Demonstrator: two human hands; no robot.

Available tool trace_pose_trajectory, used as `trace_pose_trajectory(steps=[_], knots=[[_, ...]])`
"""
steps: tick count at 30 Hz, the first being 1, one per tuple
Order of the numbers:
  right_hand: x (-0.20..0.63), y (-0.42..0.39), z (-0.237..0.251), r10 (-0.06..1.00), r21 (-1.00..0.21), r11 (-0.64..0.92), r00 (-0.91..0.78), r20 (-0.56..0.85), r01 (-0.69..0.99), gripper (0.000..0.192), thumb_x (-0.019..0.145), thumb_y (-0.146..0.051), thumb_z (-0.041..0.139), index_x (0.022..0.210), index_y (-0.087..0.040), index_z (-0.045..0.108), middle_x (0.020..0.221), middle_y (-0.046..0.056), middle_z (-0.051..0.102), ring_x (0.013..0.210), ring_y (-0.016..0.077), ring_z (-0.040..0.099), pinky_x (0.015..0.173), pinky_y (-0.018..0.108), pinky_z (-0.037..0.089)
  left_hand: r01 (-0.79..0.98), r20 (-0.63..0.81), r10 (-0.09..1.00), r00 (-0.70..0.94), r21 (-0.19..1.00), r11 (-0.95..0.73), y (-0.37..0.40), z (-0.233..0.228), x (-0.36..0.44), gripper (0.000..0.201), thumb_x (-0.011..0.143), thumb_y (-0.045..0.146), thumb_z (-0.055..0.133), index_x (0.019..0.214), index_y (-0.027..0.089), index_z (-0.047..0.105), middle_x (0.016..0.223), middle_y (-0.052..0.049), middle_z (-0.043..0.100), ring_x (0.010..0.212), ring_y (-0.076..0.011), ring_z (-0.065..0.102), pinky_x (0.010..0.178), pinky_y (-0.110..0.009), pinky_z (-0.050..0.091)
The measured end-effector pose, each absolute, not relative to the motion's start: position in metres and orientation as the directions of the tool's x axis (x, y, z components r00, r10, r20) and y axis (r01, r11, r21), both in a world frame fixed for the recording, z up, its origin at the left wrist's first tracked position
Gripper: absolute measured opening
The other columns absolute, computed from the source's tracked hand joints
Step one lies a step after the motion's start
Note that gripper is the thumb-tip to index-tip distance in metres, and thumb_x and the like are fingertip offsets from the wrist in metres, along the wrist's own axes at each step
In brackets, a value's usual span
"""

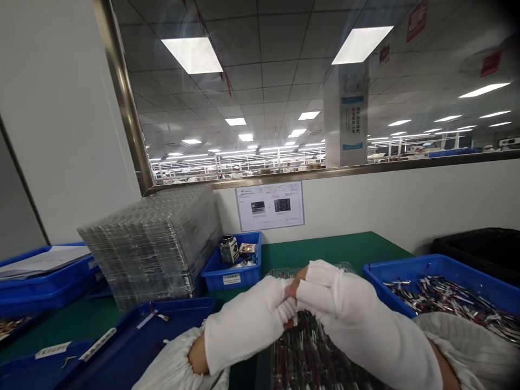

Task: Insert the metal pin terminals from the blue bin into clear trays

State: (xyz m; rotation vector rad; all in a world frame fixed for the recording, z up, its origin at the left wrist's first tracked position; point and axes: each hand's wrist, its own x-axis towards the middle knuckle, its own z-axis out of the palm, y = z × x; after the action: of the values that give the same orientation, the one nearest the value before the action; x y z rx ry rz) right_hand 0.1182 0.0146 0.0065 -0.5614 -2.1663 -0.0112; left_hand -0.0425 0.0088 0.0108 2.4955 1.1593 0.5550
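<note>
My left hand [268,306] and my right hand [345,298] meet in front of me, both in white gloves that leave the fingertips bare. The fingers of each are bent and pinched together. Whatever lies between them is hidden or too small to make out. Directly below them is a clear plastic tray [278,355] filled with rows of small thin parts with dark red wires. To the right, a blue bin [390,266] holds a loose heap of slim metallic parts [450,298] with red and white wires.
A tall stack of clear plastic trays [158,254] stands at left. Beside it, a small blue box [231,277] holds a dark bottle [229,249]. Dark blue trays [179,311] lie front left on the green table [325,246]. A black container [479,238] sits far right.
</note>
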Motion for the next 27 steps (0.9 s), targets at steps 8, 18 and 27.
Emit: trace_pose_trajectory(steps=[8,18,27], knots=[[0.128,0.01,0.018,0.735,-0.641,0.677,-0.316,0.599,0.361,0.011,0.067,-0.013,0.05,0.068,-0.021,0.057,0.068,-0.004,0.058,0.065,0.0098,0.054,0.061,0.019,0.043,0.608,0.105,0.809,0.579,0.605,-0.514,0.005,0.024,-0.038,0.036,0.079,0.043,0.025,0.063,0.018,0.046,0.056,0.003,0.043,0.051,-0.008,0.037,0.05,-0.019,0.029],[0.149,0.04,0.017,0.435,-0.19,0.658,-0.163,0.886,0.728,0.013,0.073,-0.019,0.045,0.078,-0.018,0.057,0.073,0.003,0.058,0.069,0.0133,0.051,0.068,0.025,0.041,0.672,0.328,0.927,0.182,0.646,-0.361,0.042,0.006,-0.056,0.027,0.077,0.037,0.031,0.077,0.02,0.051,0.056,0.003,0.046,0.046,-0.0091,0.038,0.046,-0.019,0.027],[0.11,0.05,-0.023,0.505,-0.021,0.837,-0.757,0.416,0.547,0.027,0.07,-0.004,0.036,0.067,-0.02,0.057,0.072,0.001,0.058,0.067,0.012,0.051,0.066,0.023,0.041,0.679,0.376,0.887,0.267,0.58,-0.451,0.037,0.008,-0.041,0.023,0.079,0.028,0.029,0.086,0.023,0.05,0.069,0.002,0.057,0.058,-0.0115,0.048,0.053,-0.021,0.034]])
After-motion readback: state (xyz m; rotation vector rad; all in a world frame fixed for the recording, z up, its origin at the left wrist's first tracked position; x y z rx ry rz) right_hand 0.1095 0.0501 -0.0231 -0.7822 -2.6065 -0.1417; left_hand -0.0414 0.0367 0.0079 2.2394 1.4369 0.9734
